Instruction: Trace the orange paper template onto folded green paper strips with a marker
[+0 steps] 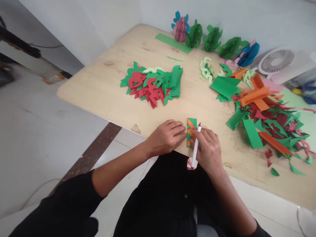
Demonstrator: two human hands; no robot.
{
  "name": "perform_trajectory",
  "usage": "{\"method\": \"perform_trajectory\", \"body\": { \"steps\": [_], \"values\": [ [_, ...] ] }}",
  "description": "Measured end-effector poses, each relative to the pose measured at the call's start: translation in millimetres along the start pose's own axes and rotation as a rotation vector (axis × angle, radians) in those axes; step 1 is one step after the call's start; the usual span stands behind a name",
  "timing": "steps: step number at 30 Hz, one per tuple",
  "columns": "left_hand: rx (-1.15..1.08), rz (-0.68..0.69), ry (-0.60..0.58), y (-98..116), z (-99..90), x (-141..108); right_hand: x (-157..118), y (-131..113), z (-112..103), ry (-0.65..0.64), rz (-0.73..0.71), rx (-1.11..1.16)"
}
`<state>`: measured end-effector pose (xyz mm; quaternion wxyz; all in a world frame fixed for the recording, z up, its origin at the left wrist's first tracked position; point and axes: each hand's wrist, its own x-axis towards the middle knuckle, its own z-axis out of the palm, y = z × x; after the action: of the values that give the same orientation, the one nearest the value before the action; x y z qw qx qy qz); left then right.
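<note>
A small green paper rectangle (195, 121) lies at the table's front edge with an orange paper cutout (190, 124) on top of it. My right hand (209, 148) holds a slim white pen (196, 148), dark tip pointing up and away, while its fingertips press on the orange cutout. Below the pen, a red-and-white piece (189, 163) shows near my palm; I cannot tell what it is. My left hand (169, 136) rests flat at the table edge, fingers stretched out toward the green paper's left side, holding nothing visible.
Red and green paper cutouts (154, 84) are heaped at centre left. Paper scraps (276, 121) spread across the right side. Along the wall stand several folded paper figures (212, 39), a green strip (172, 43) and a white fan (276, 61). The table's front edge (118, 126) runs before me.
</note>
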<state>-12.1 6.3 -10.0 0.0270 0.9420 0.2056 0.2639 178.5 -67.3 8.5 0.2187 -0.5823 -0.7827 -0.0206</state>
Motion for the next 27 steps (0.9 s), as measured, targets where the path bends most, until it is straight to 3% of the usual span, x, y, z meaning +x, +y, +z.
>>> {"method": "perform_trajectory", "body": {
  "steps": [15,27],
  "values": [
    [-0.016,-0.016,0.061,0.4,1.2,-0.7,-0.6,-1.1,0.9,0.01,0.014,-0.007],
    [0.009,-0.007,0.034,1.2,0.0,1.3,-0.3,-1.7,0.7,0.019,0.015,0.006]
  ]
}}
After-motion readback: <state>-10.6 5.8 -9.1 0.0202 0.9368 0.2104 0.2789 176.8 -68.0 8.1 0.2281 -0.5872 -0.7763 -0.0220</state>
